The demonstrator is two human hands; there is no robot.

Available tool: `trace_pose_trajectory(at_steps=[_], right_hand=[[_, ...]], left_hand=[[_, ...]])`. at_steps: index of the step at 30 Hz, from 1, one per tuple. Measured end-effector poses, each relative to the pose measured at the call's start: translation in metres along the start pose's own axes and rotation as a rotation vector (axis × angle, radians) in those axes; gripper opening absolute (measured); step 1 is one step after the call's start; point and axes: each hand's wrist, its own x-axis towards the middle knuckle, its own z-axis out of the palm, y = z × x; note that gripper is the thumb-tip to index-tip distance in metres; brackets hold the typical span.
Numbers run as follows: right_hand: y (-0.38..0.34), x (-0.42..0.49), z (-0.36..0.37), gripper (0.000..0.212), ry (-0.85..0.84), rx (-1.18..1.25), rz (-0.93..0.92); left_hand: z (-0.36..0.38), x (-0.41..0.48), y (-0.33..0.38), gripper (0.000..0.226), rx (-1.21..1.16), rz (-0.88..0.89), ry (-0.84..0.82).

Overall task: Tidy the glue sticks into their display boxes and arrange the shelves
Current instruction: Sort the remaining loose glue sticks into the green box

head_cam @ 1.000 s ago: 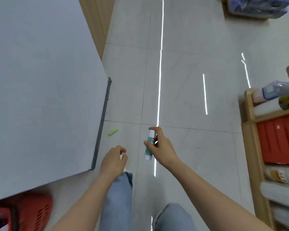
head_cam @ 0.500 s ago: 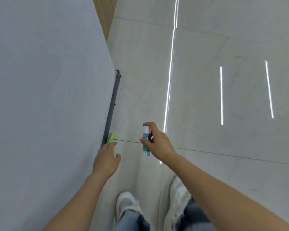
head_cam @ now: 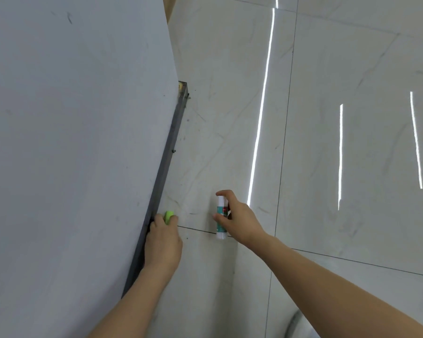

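Note:
A small lime-green glue stick [head_cam: 168, 216] lies on the pale tiled floor beside the dark metal base of a shelf unit. My left hand [head_cam: 162, 242] is down on it, its fingers curled around the stick so only the green end shows. My right hand [head_cam: 237, 222] holds a white and teal glue stick [head_cam: 221, 217] upright above the floor, thumb and fingers wrapped round its middle.
A large grey panel [head_cam: 78, 142] of the shelf unit fills the left side, with a dark metal rail [head_cam: 166, 164] along its bottom edge. Glossy floor tiles [head_cam: 339, 118] with light reflections stretch to the right. A shoe tip [head_cam: 298, 325] shows at the bottom.
I have leaned lower toward the floor. My left hand reached forward to the green glue stick and closed round it. My right hand kept holding the white and teal stick.

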Motion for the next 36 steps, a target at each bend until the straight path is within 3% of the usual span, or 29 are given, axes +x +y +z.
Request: trace_pose_trajectory(at_steps=[8, 15, 21, 25, 29, 36], right_hand=[[0.002, -0.001, -0.001, 0.048, -0.029, 0.019, 0.018], [-0.043, -0.067, -0.059, 0.047, 0.034, 0.211, 0.01], [-0.106, -0.186, -0.165, 0.045, 0.166, 0.407, 0.008], [-0.155, -0.29, -0.257, 0.041, 0.252, 0.508, 0.003], [-0.201, -0.399, -0.348, 0.038, 0.366, 0.552, -0.011], [-0.242, -0.57, -0.459, 0.038, 0.743, 0.644, -0.026]], left_hand=[[-0.012, -0.001, 0.011, 0.03, -0.428, 0.0, 0.071], [-0.095, -0.052, 0.062, 0.035, -0.699, 0.074, 0.019], [-0.218, -0.147, 0.149, 0.068, -0.912, 0.083, -0.203], [-0.32, -0.226, 0.225, 0.042, -0.958, 0.134, -0.272], [-0.417, -0.312, 0.302, 0.031, -1.017, 0.19, -0.341], [-0.514, -0.44, 0.427, 0.023, -0.931, 0.5, -0.452]])
